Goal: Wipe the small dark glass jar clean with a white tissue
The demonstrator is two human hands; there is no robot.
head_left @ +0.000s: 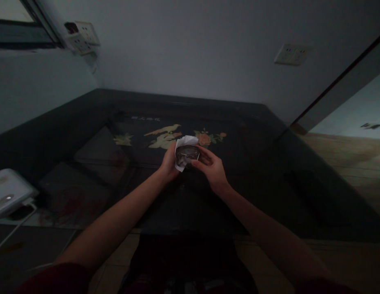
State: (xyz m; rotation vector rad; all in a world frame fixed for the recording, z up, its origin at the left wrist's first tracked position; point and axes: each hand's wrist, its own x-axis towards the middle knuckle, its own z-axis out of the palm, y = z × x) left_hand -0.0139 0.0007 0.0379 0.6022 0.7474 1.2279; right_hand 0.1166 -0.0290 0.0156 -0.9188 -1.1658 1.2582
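My left hand (169,163) is curled shut around a white tissue (185,141), pressing it against the left side of a small dark glass (187,154). My right hand (212,168) is half closed, with thumb and fingertips pinching the right side of the glass, so it is held between both hands just above the counter (254,134), near its middle. The glass shows a bright rim along its top, and its mouth seems to face up and slightly toward me. What I see of it is wider from side to side than it is tall, running from one hand to the other. The light is too dim to be sure of its true long axis. The tissue wraps behind and under the glass on the left, one corner sticking up past the rim.

Just beyond my hands the dark counter carries a painted bird (163,130) and flowers (205,138). Well away at the left edge lies a white device (9,192) with a cable (15,230). A wall socket (292,54) sits above the counter's far right.
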